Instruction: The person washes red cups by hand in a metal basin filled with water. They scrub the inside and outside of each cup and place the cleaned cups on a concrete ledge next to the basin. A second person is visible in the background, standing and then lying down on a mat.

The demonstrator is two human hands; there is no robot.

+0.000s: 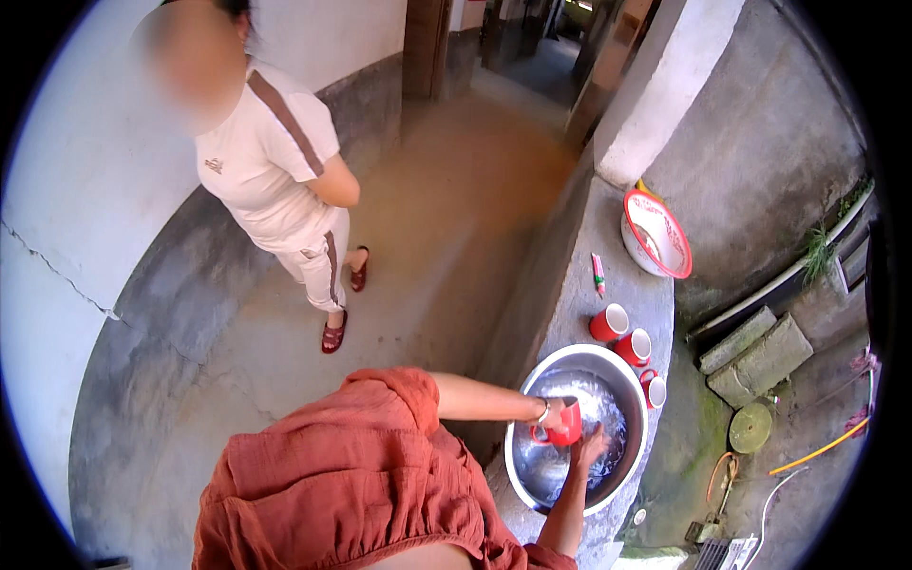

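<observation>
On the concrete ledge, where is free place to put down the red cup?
Bare ledge lies between the white basin and the red cups, beside the small tube. Around the steel bowl it is crowded: cups touch its far rim.

Red ceramic mugs: four — one held in the round steel basin [532, 465], at [567, 423]; three on the concrete ledge [617, 275] beyond it [608, 323], [634, 347], [654, 389]. Steel basins: one. Red-rimmed white enamel bowls [655, 235]: one, far right.

Loose rust-orange crinkled garment, bare forearms, 1 pale bracelet [543, 410] at left wrist.
</observation>
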